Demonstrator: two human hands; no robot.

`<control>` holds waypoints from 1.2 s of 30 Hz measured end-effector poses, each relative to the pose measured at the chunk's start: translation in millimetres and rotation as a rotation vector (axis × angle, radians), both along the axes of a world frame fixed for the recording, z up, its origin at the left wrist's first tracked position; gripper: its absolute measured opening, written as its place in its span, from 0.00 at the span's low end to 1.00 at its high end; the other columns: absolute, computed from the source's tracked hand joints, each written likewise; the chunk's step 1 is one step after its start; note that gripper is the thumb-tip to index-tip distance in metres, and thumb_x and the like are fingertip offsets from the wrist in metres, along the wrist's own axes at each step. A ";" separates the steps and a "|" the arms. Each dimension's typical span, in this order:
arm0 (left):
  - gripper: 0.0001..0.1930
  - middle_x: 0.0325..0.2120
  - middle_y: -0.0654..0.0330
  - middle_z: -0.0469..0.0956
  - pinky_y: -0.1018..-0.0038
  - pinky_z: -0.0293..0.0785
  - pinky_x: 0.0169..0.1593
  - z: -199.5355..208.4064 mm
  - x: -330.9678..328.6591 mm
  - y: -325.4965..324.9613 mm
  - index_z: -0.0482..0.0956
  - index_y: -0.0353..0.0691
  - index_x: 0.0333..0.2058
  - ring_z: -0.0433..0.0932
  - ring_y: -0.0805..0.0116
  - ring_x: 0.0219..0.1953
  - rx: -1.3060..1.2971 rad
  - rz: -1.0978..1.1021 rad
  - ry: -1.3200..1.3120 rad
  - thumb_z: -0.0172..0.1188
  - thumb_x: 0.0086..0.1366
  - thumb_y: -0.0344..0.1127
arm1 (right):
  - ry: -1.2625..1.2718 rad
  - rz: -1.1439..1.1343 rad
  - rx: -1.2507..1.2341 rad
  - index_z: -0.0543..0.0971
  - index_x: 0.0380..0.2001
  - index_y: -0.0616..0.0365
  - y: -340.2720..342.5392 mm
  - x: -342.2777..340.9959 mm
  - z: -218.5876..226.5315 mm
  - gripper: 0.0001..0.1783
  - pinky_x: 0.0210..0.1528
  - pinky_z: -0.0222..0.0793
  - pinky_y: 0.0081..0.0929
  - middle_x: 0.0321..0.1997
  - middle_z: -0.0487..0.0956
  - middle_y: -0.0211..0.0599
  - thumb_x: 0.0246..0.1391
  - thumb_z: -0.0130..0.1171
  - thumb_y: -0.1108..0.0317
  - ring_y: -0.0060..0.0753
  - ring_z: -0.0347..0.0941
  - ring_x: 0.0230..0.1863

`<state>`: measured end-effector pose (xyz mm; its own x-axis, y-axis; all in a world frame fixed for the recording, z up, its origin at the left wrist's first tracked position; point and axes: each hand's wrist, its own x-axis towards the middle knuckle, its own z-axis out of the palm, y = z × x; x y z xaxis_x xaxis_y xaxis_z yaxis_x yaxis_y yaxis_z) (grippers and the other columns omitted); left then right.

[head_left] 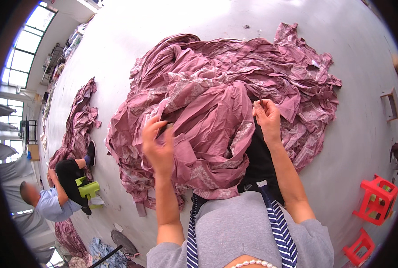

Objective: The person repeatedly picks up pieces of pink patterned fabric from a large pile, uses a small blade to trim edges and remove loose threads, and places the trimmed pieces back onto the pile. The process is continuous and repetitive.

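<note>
A large heap of crumpled dusty-pink patterned fabric covers my lap and spreads over the floor ahead. My left hand is raised over the left part of the heap, fingers bent and smeared by motion. Whether it grips any cloth does not show clearly. At the right edge of the gathered fabric, my right hand is closed in a pinch. A small dark tip sticks up from its fingers, too small to name. Beneath the cloth on that side show my black trousers.
Red plastic stools stand at right, with a small wooden stool farther off. At left a person sits on a green stool beside more pink fabric. Blue cloth lies at lower left.
</note>
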<state>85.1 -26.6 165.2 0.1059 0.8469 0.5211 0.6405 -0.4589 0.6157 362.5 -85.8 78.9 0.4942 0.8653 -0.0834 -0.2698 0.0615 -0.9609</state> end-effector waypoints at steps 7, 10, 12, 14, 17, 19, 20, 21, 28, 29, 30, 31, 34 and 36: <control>0.17 0.41 0.54 0.77 0.64 0.70 0.44 -66.5 63.3 30.4 0.77 0.41 0.42 0.76 0.54 0.43 -0.185 -0.165 0.440 0.66 0.54 0.38 | 0.001 -0.102 -0.016 0.70 0.28 0.55 -24.3 15.4 -35.7 0.10 0.16 0.45 0.10 0.21 0.72 0.23 0.62 0.54 0.64 0.06 0.53 0.15; 0.11 0.23 0.51 0.78 0.70 0.73 0.32 -78.3 55.4 35.2 0.78 0.36 0.37 0.79 0.56 0.25 -0.349 -0.241 0.207 0.63 0.57 0.34 | 0.069 -0.118 -0.111 0.71 0.28 0.57 -41.2 30.7 -44.6 0.11 0.23 0.56 0.12 0.21 0.72 0.24 0.61 0.56 0.64 0.10 0.62 0.21; 0.09 0.23 0.51 0.78 0.71 0.72 0.31 -54.0 54.5 18.6 0.79 0.35 0.35 0.79 0.58 0.24 -0.445 -0.329 0.196 0.64 0.57 0.32 | 0.076 -0.156 -0.133 0.71 0.27 0.57 -50.9 35.4 -45.7 0.11 0.24 0.57 0.12 0.21 0.72 0.24 0.61 0.55 0.64 0.10 0.63 0.21; 0.08 0.22 0.50 0.78 0.73 0.72 0.30 -40.4 48.0 -2.3 0.79 0.34 0.34 0.79 0.61 0.24 -0.454 -0.389 0.204 0.64 0.57 0.30 | 0.058 -0.183 -0.187 0.71 0.27 0.57 -60.8 41.0 -53.6 0.11 0.24 0.57 0.12 0.21 0.73 0.25 0.61 0.55 0.64 0.10 0.63 0.20; 0.08 0.24 0.51 0.79 0.75 0.73 0.31 -38.5 48.9 -24.5 0.79 0.33 0.35 0.80 0.64 0.25 -0.450 -0.419 0.170 0.63 0.56 0.28 | 0.063 -0.203 -0.214 0.71 0.25 0.57 -71.2 46.9 -76.2 0.14 0.22 0.54 0.12 0.19 0.73 0.26 0.62 0.54 0.62 0.10 0.62 0.18; 0.09 0.27 0.51 0.80 0.74 0.74 0.33 -48.5 48.1 -25.7 0.79 0.34 0.37 0.81 0.60 0.28 -0.485 -0.393 0.186 0.63 0.56 0.28 | 0.106 -0.181 -0.246 0.71 0.24 0.57 -71.7 45.3 -78.8 0.15 0.21 0.53 0.12 0.18 0.73 0.26 0.62 0.54 0.61 0.09 0.61 0.17; 0.10 0.28 0.50 0.80 0.73 0.74 0.34 -51.3 49.4 -24.9 0.79 0.34 0.37 0.81 0.59 0.29 -0.452 -0.399 0.217 0.63 0.55 0.28 | 0.103 -0.193 -0.208 0.71 0.22 0.55 -66.8 43.0 -80.3 0.17 0.18 0.52 0.12 0.17 0.73 0.26 0.62 0.53 0.58 0.09 0.59 0.15; 0.10 0.29 0.50 0.80 0.72 0.75 0.34 -53.4 50.2 -24.5 0.79 0.34 0.37 0.81 0.58 0.30 -0.419 -0.404 0.248 0.63 0.55 0.28 | 0.126 -0.181 -0.214 0.71 0.22 0.55 -60.9 41.5 -80.7 0.18 0.17 0.51 0.13 0.16 0.72 0.26 0.63 0.53 0.58 0.10 0.59 0.14; 0.11 0.30 0.49 0.80 0.72 0.75 0.36 -63.2 46.3 -26.0 0.78 0.35 0.40 0.81 0.57 0.32 -0.467 -0.301 0.243 0.61 0.56 0.27 | 0.423 -0.235 -0.402 0.76 0.19 0.63 5.0 68.5 -158.9 0.31 0.09 0.51 0.17 0.11 0.70 0.30 0.63 0.46 0.46 0.19 0.58 0.07; 0.11 0.30 0.50 0.79 0.73 0.75 0.36 -63.8 46.9 -25.9 0.78 0.35 0.40 0.81 0.58 0.31 -0.500 -0.284 0.224 0.60 0.57 0.27 | 0.364 -0.258 -0.485 0.76 0.20 0.64 12.0 74.9 -180.6 0.30 0.10 0.55 0.19 0.13 0.73 0.32 0.63 0.46 0.48 0.19 0.62 0.08; 0.11 0.27 0.51 0.79 0.74 0.74 0.36 -69.3 44.4 -25.7 0.78 0.34 0.40 0.81 0.65 0.29 -0.494 -0.269 0.207 0.59 0.58 0.26 | 0.278 -0.309 -0.527 0.76 0.21 0.64 18.3 78.9 -199.7 0.28 0.13 0.60 0.24 0.14 0.74 0.34 0.61 0.48 0.49 0.25 0.66 0.10; 0.10 0.27 0.52 0.79 0.75 0.73 0.35 -73.8 41.9 -26.1 0.78 0.34 0.40 0.80 0.66 0.29 -0.487 -0.255 0.188 0.59 0.58 0.26 | 0.189 -0.362 -0.574 0.76 0.22 0.63 21.7 84.7 -220.2 0.25 0.16 0.64 0.29 0.15 0.76 0.36 0.60 0.50 0.50 0.31 0.70 0.13; 0.09 0.26 0.54 0.79 0.75 0.73 0.35 -85.9 35.6 -23.5 0.77 0.33 0.40 0.79 0.70 0.28 -0.490 -0.218 0.139 0.59 0.60 0.27 | -0.580 -0.464 -0.775 0.75 0.27 0.58 16.4 119.7 -253.2 0.11 0.35 0.68 0.45 0.25 0.78 0.41 0.50 0.58 0.61 0.54 0.75 0.31; 0.09 0.25 0.56 0.79 0.76 0.72 0.34 -89.7 29.8 -25.5 0.77 0.32 0.39 0.78 0.72 0.28 -0.519 -0.191 0.121 0.59 0.61 0.28 | -0.794 -0.643 -0.780 0.74 0.33 0.56 10.9 145.9 -252.1 0.10 0.38 0.68 0.44 0.32 0.77 0.42 0.49 0.59 0.64 0.51 0.75 0.36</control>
<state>114.8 -52.1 75.6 0.3154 0.9488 0.0164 0.6561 -0.2305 0.7186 508.5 -75.0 -173.2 0.9495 0.3097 0.0510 0.2591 -0.6816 -0.6843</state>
